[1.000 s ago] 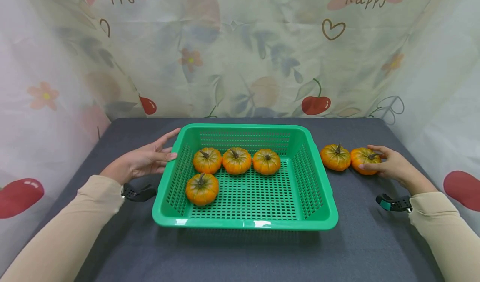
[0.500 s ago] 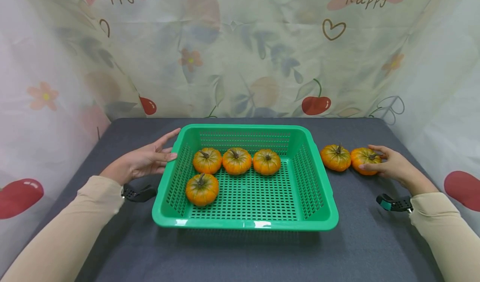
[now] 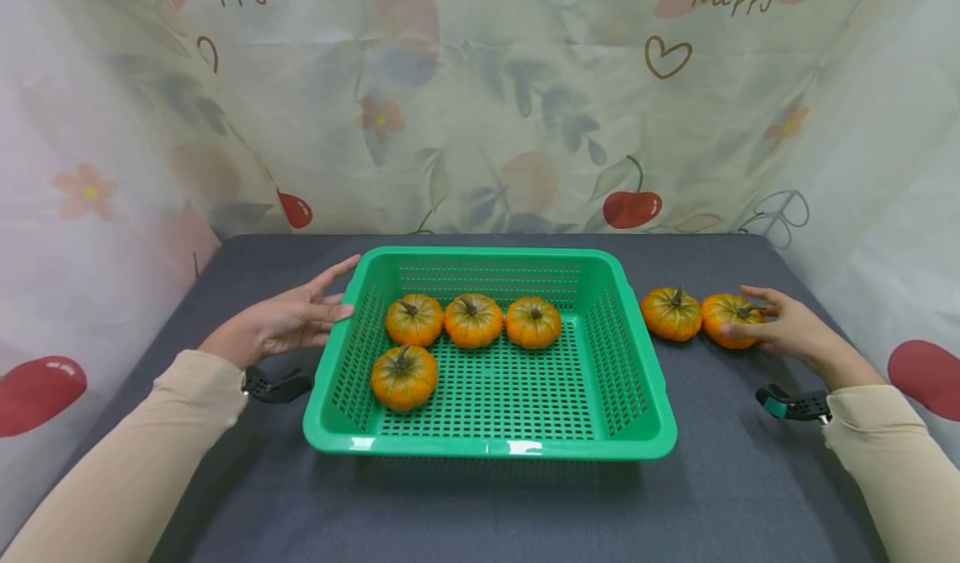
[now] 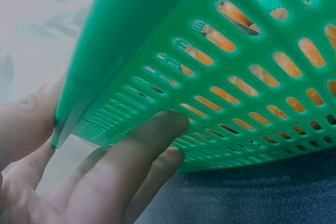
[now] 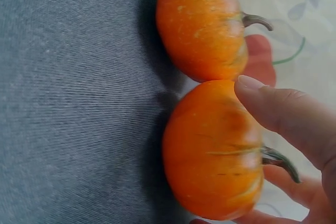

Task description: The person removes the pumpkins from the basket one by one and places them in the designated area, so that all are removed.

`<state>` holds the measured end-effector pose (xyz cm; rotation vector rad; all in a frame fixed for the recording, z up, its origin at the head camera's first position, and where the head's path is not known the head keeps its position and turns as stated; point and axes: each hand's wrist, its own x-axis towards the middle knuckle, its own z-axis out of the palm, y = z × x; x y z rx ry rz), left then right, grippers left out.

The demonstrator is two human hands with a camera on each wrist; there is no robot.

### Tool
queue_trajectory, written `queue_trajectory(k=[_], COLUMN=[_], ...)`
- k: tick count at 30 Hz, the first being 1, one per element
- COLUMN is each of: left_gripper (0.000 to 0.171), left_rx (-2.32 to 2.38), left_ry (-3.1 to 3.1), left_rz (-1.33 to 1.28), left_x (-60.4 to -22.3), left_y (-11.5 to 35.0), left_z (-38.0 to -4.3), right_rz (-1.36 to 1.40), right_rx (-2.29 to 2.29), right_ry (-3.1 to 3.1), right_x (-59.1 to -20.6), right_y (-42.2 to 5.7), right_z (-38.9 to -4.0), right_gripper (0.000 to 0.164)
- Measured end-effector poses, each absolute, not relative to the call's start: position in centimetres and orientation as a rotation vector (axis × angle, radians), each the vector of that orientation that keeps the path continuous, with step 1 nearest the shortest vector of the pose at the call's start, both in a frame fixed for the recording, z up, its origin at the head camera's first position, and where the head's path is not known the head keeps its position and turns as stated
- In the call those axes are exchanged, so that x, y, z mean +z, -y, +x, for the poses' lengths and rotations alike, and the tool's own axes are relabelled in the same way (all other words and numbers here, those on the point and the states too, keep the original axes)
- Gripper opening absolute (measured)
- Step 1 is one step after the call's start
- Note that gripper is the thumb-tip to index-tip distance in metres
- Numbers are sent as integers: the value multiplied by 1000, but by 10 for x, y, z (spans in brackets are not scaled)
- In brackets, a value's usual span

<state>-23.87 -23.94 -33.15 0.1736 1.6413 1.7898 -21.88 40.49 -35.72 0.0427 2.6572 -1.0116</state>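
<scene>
A green plastic basket with slotted walls stands mid-table. Inside lie several small orange pumpkins, including one at the front left. My left hand holds the basket's left rim; in the left wrist view, its fingers lie along the outer wall under the lip. To the right of the basket, two more pumpkins sit side by side on the table. Around the outer pumpkin my right hand is spread loosely, thumb over its near upper side and fingers behind. The inner pumpkin rests right beside it.
The dark grey cloth-covered table reaches back to a patterned curtain. More white curtain hangs along both sides. Black straps are worn at both wrists.
My right hand has shifted slightly right, its thumb and fingers drawing a little away from the outer pumpkin. The left hand, basket and pumpkins hold their places.
</scene>
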Motion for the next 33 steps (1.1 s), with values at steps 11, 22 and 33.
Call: queue_trajectory(k=[11,22,33], left_gripper=[90,90,90], left_rx=[1784,1792,1781], left_ry=[-1653,-1631,-1653], left_rz=[174,178,179], left_x=[-331,-331,-331], left_y=[240,240,239], left_z=[-239,-239,-239], right_rz=[5,-19,-95], right_rx=[-1016,-1073,-1243], right_ry=[-2681,-2709,-2742], right_x=[-332,-298,-263], right_y=[-406,-381,-333], right_z=[-214,-210,-196], right_gripper=[91,91,87])
